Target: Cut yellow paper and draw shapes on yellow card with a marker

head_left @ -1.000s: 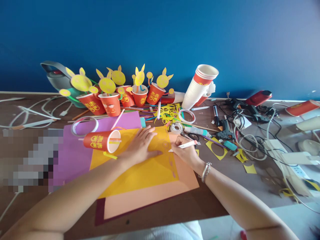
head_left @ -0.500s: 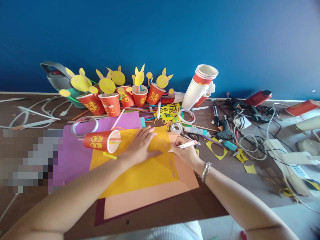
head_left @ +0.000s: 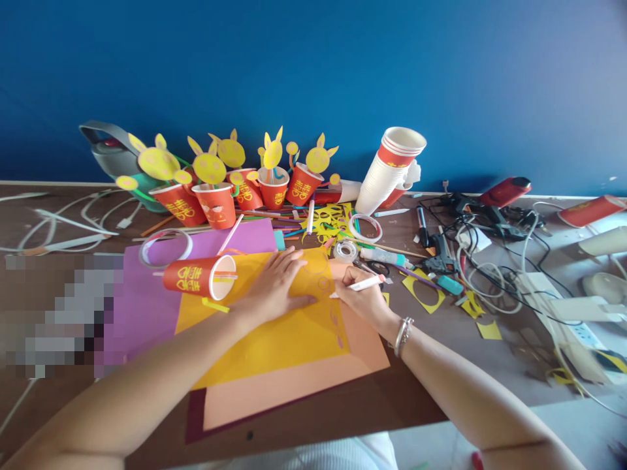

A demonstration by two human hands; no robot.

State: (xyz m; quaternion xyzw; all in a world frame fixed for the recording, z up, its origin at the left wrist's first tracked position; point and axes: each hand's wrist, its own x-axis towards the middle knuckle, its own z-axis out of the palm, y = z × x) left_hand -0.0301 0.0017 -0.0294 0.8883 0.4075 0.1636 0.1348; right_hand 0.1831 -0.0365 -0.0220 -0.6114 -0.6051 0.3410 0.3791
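Golden-yellow card sheet (head_left: 264, 349), one: lying flat on the brown tabletop (head_left: 401, 405), over a peach sheet (head_left: 289, 395), with a maroon sheet (head_left: 196, 418) showing at the lower left. The overlap probably gives the pen a smooth backing.

Left hand (head_left: 274, 287), one: palm down on the yellow sheet, fingers close together, thumb reaching out to the side; seemingly a paperweight, placed beside the drawn part so the card cannot slide while the outlines stay visible.

Right hand (head_left: 365, 305), one, with silver bracelet (head_left: 403, 337): pinching a pink-ended white marker (head_left: 366, 283) between thumb and fingers near its writing end, a grip that suits small curves. The writing end is at the card's right part, beside faint circles and loops. Working near the edge likely spares the wide middle of the card.

Purple sheet (head_left: 140, 320), one: left of the yellow, bearing a tape roll (head_left: 190, 247).

Red paper cup (head_left: 186, 277), one: on its side with straws in it, perhaps laid down because they would tip it.

Red cups with yellow rabbit-eared heads (head_left: 215, 207), a row: along the wall, apparently out of the arms' way.

White paper cup stack (head_left: 379, 183), one: leaning, behind the yellow offcuts (head_left: 330, 220).
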